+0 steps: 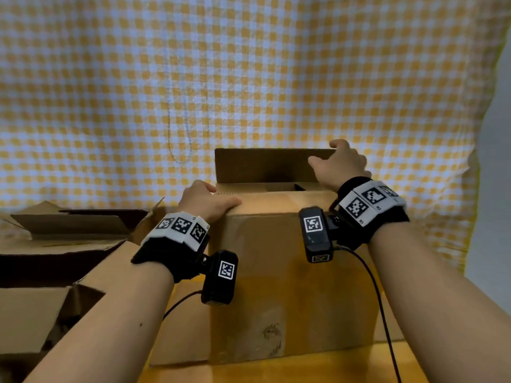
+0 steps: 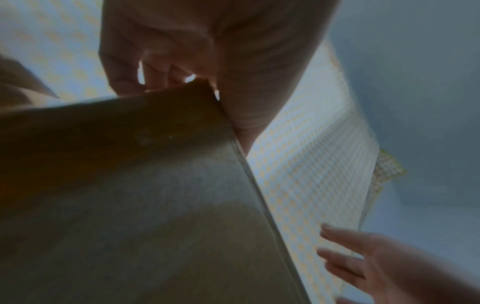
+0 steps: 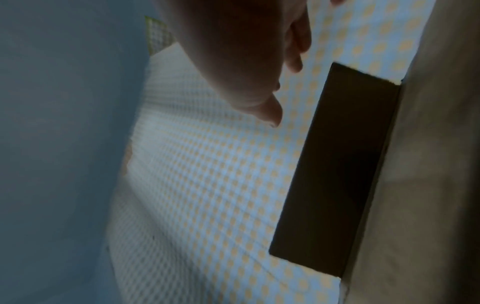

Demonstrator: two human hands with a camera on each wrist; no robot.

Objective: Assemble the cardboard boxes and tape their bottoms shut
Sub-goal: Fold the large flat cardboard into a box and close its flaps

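A tall brown cardboard box [image 1: 290, 272] stands upright on the table, in the middle of the head view. Its near top flap is folded down; the far flap [image 1: 262, 165] stands upright. My left hand [image 1: 221, 197] grips the box's top left corner, fingers curled over the corner [image 2: 155, 78] and thumb lying on the near flap. My right hand [image 1: 338, 161] is at the right end of the far flap, with its fingers loose and straight [image 2: 342, 257]. In the right wrist view that flap [image 3: 337, 164] shows as a dark panel beside the hand [image 3: 233, 61]. No tape is in view.
Other cardboard boxes with open flaps [image 1: 69, 230] lie to the left, one at the lower left [image 1: 27, 313]. A yellow and white checked cloth [image 1: 249, 78] hangs close behind. The wooden table [image 1: 304, 371] runs under the box. Camera cables hang from both wrists.
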